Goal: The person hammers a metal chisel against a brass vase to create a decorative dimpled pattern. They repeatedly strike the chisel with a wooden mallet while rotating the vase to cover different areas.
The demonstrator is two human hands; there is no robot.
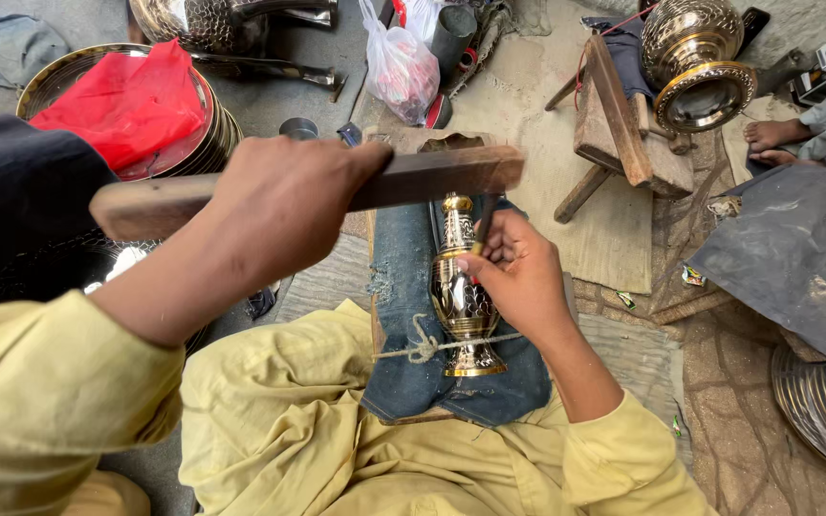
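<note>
Dusty ground strewn with metalware is seen around a seated person in yellow clothes. At upper left a stack of round metal trays is covered by a red cloth; at upper right a large patterned brass vessel is propped on a wooden stand. A wooden bat, flat and worn, is gripped in the closed left hand and held level above the work. On the lap, a denim pad is laid over a board, and a small brass vase is tied onto it with string. A thin chisel is pinched in the closed right hand, tip on the vase. A chased pattern is noted on the body; the fraction left cannot be judged.
</note>
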